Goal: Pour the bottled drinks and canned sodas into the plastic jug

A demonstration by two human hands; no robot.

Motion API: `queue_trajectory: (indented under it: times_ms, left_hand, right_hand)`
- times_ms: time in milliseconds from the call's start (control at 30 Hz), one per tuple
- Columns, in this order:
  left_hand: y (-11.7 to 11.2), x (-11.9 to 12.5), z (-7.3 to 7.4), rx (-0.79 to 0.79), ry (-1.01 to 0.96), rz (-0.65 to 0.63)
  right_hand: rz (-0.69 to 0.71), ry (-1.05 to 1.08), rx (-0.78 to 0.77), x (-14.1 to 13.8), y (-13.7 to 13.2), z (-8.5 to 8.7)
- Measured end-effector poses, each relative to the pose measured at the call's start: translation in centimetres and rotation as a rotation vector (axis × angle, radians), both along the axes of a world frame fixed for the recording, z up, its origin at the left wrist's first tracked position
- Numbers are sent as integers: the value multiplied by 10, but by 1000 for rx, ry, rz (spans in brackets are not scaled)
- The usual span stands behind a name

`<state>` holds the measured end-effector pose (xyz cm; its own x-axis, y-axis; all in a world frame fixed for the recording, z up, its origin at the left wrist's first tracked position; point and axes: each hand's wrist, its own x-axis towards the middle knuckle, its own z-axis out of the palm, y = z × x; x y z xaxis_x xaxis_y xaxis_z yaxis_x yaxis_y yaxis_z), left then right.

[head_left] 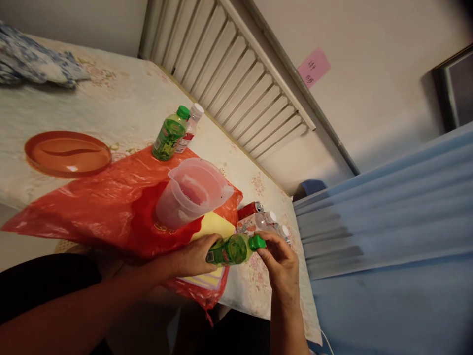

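Cream floral tablecloth [121,103], underlying all below. Red plastic bag [99,197], wrinkled; should it slide, the load on it might tip. Translucent pitcher [186,199], standing on the bag, open-topped, left of and beyond the bottle; a knock from an elbow or hand could upset it. Left hand [197,254], clasping the green bottle [236,249] round its body. Right hand [284,259], fingers on the cap. Bottle, above the bag's right edge, neck rightward; squeezing could spurt any contents. Green cap [259,241], on the neck; a weak pinch might slip.

Single head-worn view, tilted, facing forward and down, table [127,111] close
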<state>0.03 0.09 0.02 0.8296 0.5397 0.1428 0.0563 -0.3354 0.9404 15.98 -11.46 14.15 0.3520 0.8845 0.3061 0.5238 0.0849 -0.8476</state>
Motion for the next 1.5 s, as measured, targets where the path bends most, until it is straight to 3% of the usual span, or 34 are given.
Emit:
queue_trajectory:
  times_ms: [533, 967, 1500]
  left_hand:
    - [-2, -3, 7, -6, -20, 9]
    - [0, -1, 5, 7, 2, 1]
    - [0, 1, -1, -6, -13, 3]
  right_hand:
    - [93, -42, -18, -1, 1, 7]
    - [122, -151, 21, -4, 4, 13]
    - [-46, -56, 18, 0, 4, -2]
